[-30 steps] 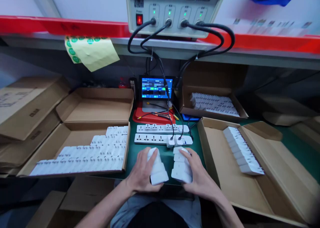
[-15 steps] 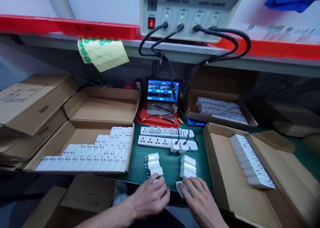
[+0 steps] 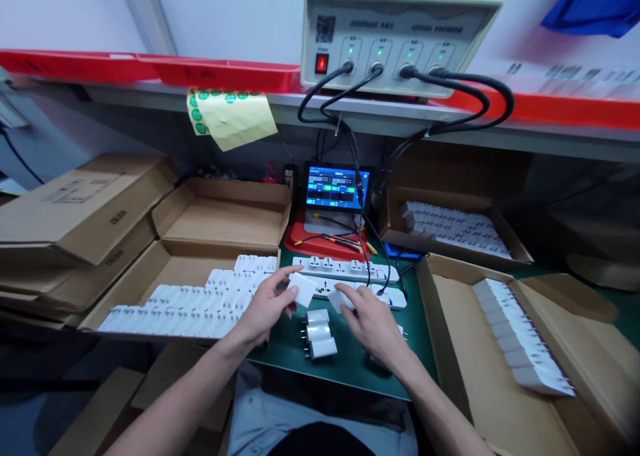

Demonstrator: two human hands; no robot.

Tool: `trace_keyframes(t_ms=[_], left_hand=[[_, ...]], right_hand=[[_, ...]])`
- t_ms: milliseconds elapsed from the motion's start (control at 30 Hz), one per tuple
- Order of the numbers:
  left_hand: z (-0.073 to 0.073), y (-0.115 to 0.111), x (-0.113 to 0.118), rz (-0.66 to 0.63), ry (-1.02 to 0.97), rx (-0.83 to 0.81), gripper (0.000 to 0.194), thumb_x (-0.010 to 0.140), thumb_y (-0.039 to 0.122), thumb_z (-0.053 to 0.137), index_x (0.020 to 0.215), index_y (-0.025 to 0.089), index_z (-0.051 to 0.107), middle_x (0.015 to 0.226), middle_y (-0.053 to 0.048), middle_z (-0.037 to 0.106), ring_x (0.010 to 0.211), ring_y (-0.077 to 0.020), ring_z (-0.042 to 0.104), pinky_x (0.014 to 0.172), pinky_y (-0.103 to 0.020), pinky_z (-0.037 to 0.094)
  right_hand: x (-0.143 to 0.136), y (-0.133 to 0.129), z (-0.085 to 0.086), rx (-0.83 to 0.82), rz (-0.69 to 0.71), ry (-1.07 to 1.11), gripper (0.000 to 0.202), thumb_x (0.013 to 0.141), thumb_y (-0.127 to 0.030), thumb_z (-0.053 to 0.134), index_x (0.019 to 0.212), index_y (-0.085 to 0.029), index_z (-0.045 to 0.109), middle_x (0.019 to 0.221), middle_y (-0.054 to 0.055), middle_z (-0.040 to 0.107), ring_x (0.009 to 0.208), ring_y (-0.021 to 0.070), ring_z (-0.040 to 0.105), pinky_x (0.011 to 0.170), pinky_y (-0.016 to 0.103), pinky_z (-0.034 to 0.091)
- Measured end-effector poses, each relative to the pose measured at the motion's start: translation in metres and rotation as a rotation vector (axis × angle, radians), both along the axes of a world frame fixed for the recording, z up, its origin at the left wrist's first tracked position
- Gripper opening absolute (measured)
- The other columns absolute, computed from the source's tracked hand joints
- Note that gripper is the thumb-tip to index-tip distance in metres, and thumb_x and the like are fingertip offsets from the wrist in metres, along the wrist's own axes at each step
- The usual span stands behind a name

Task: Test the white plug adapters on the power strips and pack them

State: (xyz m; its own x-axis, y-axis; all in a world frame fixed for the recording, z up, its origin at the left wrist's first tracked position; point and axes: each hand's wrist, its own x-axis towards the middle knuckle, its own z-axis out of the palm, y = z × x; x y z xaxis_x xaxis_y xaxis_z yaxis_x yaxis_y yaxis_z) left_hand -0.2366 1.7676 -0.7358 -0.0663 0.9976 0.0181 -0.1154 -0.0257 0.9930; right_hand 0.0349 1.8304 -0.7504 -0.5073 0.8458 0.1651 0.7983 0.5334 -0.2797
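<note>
My left hand (image 3: 273, 303) pinches a white charger (image 3: 303, 289) between thumb and fingers, above the left part of the white power strips. Just right of it, my right hand (image 3: 367, 313) grips another white charger (image 3: 340, 300) over the nearer power strip (image 3: 398, 299). The farther power strip (image 3: 303, 265) lies behind. On the green mat below my hands stands a short row of white chargers (image 3: 320, 336), prongs facing left. More chargers are mostly hidden under my right forearm, with prongs showing (image 3: 403, 334).
An open carton (image 3: 120, 289) at the left holds rows of white chargers. At the right, another carton (image 3: 450, 336) holds one row, with a third carton (image 3: 520, 253) behind. A small screen (image 3: 334, 188) stands behind the strips, under a shelf bearing a metal box with cables (image 3: 390, 49).
Both hands have moved forward from the mat's near edge to the power strips, each now with a charger raised. The two chargers plugged into the nearer strip no longer show there. The view has shifted.
</note>
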Motion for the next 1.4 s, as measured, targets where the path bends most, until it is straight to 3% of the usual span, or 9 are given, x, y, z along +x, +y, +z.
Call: trace_keyframes(t_ms=[167, 300, 433, 567, 633, 733, 900, 1100, 1400], left_hand=[[0.007, 0.006, -0.009, 0.036, -0.030, 0.038, 0.045, 0.091, 0.035, 0.079, 0.133, 0.023, 0.070, 0.112, -0.003, 0.068, 0.088, -0.0155, 0.069, 0.070, -0.024, 0.056], [0.003, 0.010, -0.017, -0.006, 0.063, 0.085, 0.051, 0.087, 0.028, 0.079, 0.136, 0.025, 0.064, 0.119, -0.003, 0.070, 0.095, -0.0182, 0.071, 0.082, -0.029, 0.059], [-0.013, 0.027, -0.021, -0.079, 0.409, 0.189, 0.055, 0.083, 0.021, 0.080, 0.136, 0.025, 0.066, 0.134, -0.009, 0.070, 0.116, -0.0286, 0.073, 0.102, -0.043, 0.062], [-0.030, 0.050, -0.014, -0.160, 0.783, 0.254, 0.057, 0.084, 0.020, 0.083, 0.138, 0.025, 0.068, 0.143, -0.011, 0.070, 0.135, -0.0352, 0.069, 0.121, -0.051, 0.055], [-0.034, 0.060, -0.008, -0.202, 0.899, 0.231, 0.057, 0.087, 0.022, 0.083, 0.142, 0.023, 0.068, 0.145, -0.014, 0.072, 0.137, -0.0363, 0.070, 0.121, -0.050, 0.055], [-0.036, 0.071, 0.001, -0.235, 1.022, 0.179, 0.059, 0.091, 0.026, 0.082, 0.147, 0.021, 0.066, 0.148, -0.017, 0.074, 0.139, -0.0382, 0.070, 0.121, -0.050, 0.055], [-0.036, 0.080, 0.008, -0.244, 1.074, 0.164, 0.067, 0.094, 0.029, 0.080, 0.158, 0.021, 0.062, 0.155, -0.017, 0.073, 0.144, -0.0389, 0.069, 0.123, -0.050, 0.053], [-0.042, 0.083, 0.015, -0.280, 1.162, 0.142, 0.063, 0.095, 0.031, 0.081, 0.155, 0.021, 0.064, 0.147, -0.018, 0.076, 0.137, -0.0399, 0.073, 0.117, -0.048, 0.056], [-0.047, 0.085, 0.030, -0.349, 1.229, 0.125, 0.058, 0.095, 0.025, 0.081, 0.151, 0.017, 0.066, 0.145, -0.021, 0.072, 0.124, -0.0427, 0.078, 0.110, -0.051, 0.060]], right_hand=[[-0.025, 0.021, -0.003, 0.002, -0.033, -0.158, 0.051, 0.109, -0.027, 0.060, 0.160, -0.029, 0.060, 0.116, 0.011, 0.076, 0.100, 0.0291, 0.076, 0.085, 0.034, 0.053], [-0.019, 0.025, 0.004, -0.040, 0.057, 0.090, 0.040, 0.110, -0.026, 0.054, 0.149, -0.031, 0.062, 0.132, 0.010, 0.077, 0.110, 0.0285, 0.075, 0.094, 0.038, 0.056], [-0.007, 0.020, 0.014, -0.058, 0.142, 0.308, 0.023, 0.112, -0.040, 0.053, 0.129, -0.030, 0.065, 0.127, 0.008, 0.076, 0.104, 0.0267, 0.073, 0.090, 0.039, 0.059], [-0.001, 0.015, 0.019, -0.007, 0.120, 0.258, 0.022, 0.113, -0.048, 0.053, 0.113, -0.028, 0.063, 0.110, 0.006, 0.073, 0.091, 0.0251, 0.069, 0.081, 0.037, 0.058], [0.001, 0.015, 0.019, 0.009, 0.125, 0.178, 0.021, 0.113, -0.046, 0.052, 0.116, -0.028, 0.063, 0.113, 0.007, 0.072, 0.092, 0.0253, 0.070, 0.081, 0.037, 0.058], [0.000, 0.019, 0.016, 0.004, 0.188, 0.017, 0.020, 0.111, -0.035, 0.055, 0.126, -0.027, 0.065, 0.134, 0.011, 0.071, 0.103, 0.0269, 0.073, 0.086, 0.039, 0.059], [-0.009, 0.032, 0.005, -0.009, 0.219, -0.211, 0.025, 0.101, -0.015, 0.064, 0.123, -0.026, 0.069, 0.153, 0.013, 0.063, 0.107, 0.0268, 0.074, 0.089, 0.038, 0.059], [-0.019, 0.048, 0.000, -0.047, 0.254, -0.215, 0.031, 0.096, -0.005, 0.066, 0.119, -0.026, 0.070, 0.152, 0.011, 0.065, 0.108, 0.0249, 0.075, 0.089, 0.034, 0.057], [-0.028, 0.055, -0.004, -0.086, 0.204, -0.254, 0.037, 0.097, -0.011, 0.069, 0.130, -0.026, 0.062, 0.139, 0.013, 0.073, 0.107, 0.0292, 0.077, 0.083, 0.034, 0.054]])
